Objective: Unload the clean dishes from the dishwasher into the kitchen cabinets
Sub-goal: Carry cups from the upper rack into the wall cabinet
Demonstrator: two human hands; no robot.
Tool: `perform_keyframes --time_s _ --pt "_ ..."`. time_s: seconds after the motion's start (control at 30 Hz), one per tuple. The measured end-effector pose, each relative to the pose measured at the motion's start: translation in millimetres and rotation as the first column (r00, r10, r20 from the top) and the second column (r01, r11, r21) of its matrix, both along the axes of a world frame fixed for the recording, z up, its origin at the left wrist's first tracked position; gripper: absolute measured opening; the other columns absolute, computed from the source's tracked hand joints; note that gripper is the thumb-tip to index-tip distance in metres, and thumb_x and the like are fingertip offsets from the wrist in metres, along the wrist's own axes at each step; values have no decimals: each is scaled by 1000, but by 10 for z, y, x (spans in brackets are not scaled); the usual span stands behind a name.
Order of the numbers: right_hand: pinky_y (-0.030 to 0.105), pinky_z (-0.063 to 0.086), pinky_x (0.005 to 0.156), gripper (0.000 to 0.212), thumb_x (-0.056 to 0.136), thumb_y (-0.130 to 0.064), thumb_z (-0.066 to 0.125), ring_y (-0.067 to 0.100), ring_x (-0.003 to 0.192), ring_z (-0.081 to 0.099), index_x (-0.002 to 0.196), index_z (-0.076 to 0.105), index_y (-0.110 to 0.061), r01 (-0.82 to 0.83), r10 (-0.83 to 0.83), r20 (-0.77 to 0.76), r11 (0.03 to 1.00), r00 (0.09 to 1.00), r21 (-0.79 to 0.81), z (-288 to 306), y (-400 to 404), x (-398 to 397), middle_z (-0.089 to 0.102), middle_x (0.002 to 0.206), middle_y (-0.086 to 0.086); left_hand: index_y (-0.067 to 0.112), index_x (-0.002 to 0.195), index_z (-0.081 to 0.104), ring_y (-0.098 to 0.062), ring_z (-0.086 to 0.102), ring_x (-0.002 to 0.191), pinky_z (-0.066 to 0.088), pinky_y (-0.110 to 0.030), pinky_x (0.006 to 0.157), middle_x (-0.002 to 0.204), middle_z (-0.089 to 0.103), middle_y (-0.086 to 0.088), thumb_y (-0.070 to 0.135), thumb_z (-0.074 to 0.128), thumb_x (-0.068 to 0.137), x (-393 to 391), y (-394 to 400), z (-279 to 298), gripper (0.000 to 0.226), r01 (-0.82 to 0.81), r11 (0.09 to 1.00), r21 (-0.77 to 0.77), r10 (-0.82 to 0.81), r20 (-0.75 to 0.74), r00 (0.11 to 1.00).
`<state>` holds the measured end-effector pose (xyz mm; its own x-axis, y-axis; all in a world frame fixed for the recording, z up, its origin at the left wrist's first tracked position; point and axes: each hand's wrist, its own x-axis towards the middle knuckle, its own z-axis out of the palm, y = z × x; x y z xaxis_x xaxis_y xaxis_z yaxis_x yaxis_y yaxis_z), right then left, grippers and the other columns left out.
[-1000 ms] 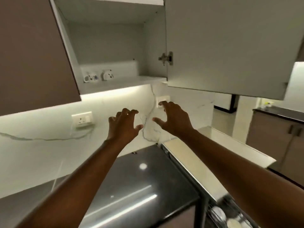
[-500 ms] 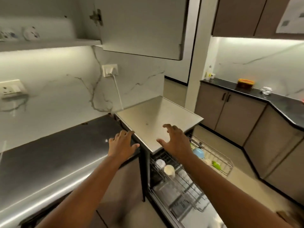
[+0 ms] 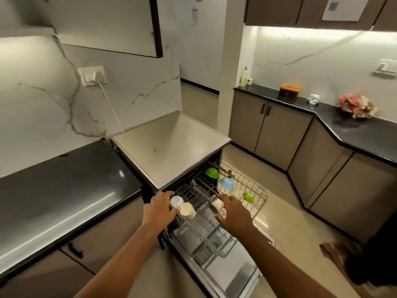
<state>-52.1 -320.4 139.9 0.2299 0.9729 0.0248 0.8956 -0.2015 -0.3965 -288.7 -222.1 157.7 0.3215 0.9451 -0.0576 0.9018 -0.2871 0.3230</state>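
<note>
The dishwasher [image 3: 233, 274] stands open with its wire upper rack [image 3: 261, 204] pulled out. My left hand [image 3: 160, 208] curls its fingers and thumb round a white cup [image 3: 176, 201] at the rack's near left corner; a cream cup [image 3: 187, 210] stands right beside it. My right hand [image 3: 235, 214] wraps finger and thumb round another white cup [image 3: 218, 204] in the middle of the rack. Farther back in the rack sit a green bowl [image 3: 211, 172], a blue bowl [image 3: 226, 182] and a small green piece [image 3: 248, 197].
A steel top [image 3: 171, 145] covers the dishwasher, with a black counter [image 3: 64, 190] to its left. The upper cabinet's door [image 3: 107, 22] hangs open overhead. A second black counter [image 3: 354, 130] with a few items runs along the right wall, over brown cabinets.
My view has swung down from the open wall cabinet to the dishwasher. Both hands dropped from in front of the backsplash, past the steel top, onto cups in the upper rack.
</note>
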Motion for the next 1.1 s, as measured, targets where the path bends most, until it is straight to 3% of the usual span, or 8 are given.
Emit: perform_keyframes --time_s 0.67,0.87,1.1 --pt "35 53 87 63 84 -47 65 21 114 54 139 41 -29 84 -96 -47 974 994 -210 -958 860 707 55 130 2 32 143 36 -25 47 126 47 -46 97 138 44 -1 46 60 87 960 1066 -1281 62 50 966 -253 -86 -137 987" --pt "35 52 89 66 85 -47 66 20 114 54 142 37 -30 2 -23 -72 959 997 -282 -1171 1075 945 53 131 2 27 138 41 -22 50 120 49 -38 92 133 47 -1 49 65 85 1122 1130 -1437 62 -32 959 -282 -1 -116 993" --pt "35 49 89 66 88 -46 64 23 115 53 144 34 -27 -170 156 -67 928 985 -332 -1293 1490 1527 50 131 4 25 138 42 -23 52 118 49 -43 94 131 47 -2 50 69 81 1483 1123 -1581 68 -227 924 -308 220 -58 974"
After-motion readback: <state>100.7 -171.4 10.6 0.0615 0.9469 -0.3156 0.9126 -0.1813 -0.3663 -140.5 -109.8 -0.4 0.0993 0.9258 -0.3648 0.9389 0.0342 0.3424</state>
